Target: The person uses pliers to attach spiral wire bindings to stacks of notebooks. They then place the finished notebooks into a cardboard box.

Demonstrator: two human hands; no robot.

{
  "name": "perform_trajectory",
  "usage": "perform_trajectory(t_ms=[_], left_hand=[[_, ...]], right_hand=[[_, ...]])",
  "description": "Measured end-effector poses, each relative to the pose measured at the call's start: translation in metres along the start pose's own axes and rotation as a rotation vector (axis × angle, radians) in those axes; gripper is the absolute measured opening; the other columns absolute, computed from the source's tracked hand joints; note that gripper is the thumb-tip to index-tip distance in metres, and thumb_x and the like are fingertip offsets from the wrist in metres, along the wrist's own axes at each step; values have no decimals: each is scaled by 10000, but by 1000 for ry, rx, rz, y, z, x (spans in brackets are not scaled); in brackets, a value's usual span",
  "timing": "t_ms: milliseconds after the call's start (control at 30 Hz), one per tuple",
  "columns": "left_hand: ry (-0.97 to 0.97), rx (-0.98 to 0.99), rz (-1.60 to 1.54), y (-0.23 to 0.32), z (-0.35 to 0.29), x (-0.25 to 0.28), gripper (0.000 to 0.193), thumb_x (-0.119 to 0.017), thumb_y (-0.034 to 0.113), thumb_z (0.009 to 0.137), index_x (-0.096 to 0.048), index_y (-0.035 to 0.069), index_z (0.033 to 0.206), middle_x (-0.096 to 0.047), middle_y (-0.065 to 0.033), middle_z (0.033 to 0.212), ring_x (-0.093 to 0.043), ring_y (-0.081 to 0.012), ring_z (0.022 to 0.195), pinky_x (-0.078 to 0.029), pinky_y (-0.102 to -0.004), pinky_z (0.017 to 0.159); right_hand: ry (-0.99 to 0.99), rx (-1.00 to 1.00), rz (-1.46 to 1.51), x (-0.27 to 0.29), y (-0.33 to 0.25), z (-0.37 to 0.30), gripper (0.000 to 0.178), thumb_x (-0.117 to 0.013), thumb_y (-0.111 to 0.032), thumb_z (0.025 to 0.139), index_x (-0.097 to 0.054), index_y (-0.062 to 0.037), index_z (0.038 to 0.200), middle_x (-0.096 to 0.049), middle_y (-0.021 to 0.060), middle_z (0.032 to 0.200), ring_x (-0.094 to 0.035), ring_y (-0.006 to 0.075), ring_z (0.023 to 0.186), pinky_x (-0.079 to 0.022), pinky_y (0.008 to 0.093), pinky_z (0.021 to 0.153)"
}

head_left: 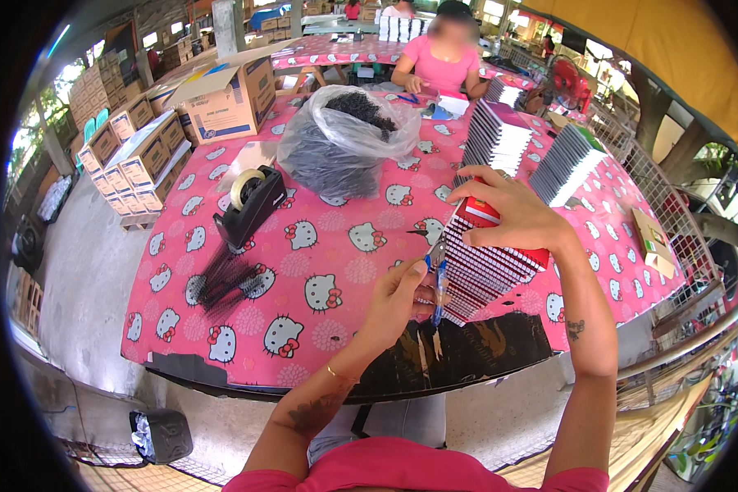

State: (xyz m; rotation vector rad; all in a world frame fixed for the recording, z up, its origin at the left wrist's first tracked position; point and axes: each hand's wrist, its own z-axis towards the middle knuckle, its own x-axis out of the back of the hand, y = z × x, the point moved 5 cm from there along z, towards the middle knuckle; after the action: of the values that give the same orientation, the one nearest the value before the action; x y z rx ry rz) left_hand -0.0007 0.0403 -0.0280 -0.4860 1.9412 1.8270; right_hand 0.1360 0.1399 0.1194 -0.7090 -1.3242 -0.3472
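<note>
In front of me stands a stack of red spiral-bound notebooks [488,283], their white page edges and bound spines toward me. My left hand [400,297] is closed round a pair of scissors [440,275] with blue handles, blades pointing up along the left side of the stack. My right hand [512,215] curls over the top of the stack, its thumb and fingers gripping the upper red notebook [478,211]. The scissor tips lie close to the right fingers; whether they touch a binding cannot be made out.
A black tape dispenser [258,205] and loose black coils [231,283] lie left. Behind them stands a clear bag [336,156] of black coils. Cartons [225,102] stand far left, more notebook stacks [566,164] far right. Across the table sits a person in pink [443,61].
</note>
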Motion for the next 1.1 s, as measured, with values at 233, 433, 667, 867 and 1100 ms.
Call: perform_trajectory(t_ms=[233,433,667,867,1100], left_hand=[[39,-313,558,19,-3,0,393,-474,334,1019,-598,-16,1149,-620,-100,928,-606,-173,672,-499,-281,595],[20,-227,388,8,-4,4,423,-459,337,1022,-559,-16,1232,-634,-120,986,-663,-213,774,-548,-321,673],[-54,7,60,-5,0,7,442,-453,350,1018,-501,-26,1247,-646,-156,1036,-699,-277,897,-591,-400,768],[23,-186,555,15,-3,4,412,-470,332,1019,-581,-20,1201,-647,-112,962,-645,-187,720,-534,-292,651],[-41,-115,310,0,-1,16,409,-478,315,1018,-566,-23,1231,-658,-122,965,-663,-203,772,-546,-305,710]], right_hand=[[-1,-10,-27,1,-1,0,590,-690,-449,688,-593,-230,1228,-385,149,1473,-406,381,1317,-303,506,1071],[12,3,-46,1,-2,0,595,-705,-434,688,-592,-215,1229,-392,134,1462,-422,360,1298,-316,495,1054],[-2,-1,-7,1,-2,0,585,-694,-455,693,-593,-219,1219,-391,143,1463,-400,377,1318,-306,512,1065],[1,-15,-11,1,0,-1,582,-693,-456,694,-592,-220,1218,-388,137,1466,-405,378,1312,-306,510,1065],[-5,-8,-12,1,-3,0,588,-694,-457,694,-586,-222,1222,-385,128,1468,-407,374,1312,-306,512,1065]])
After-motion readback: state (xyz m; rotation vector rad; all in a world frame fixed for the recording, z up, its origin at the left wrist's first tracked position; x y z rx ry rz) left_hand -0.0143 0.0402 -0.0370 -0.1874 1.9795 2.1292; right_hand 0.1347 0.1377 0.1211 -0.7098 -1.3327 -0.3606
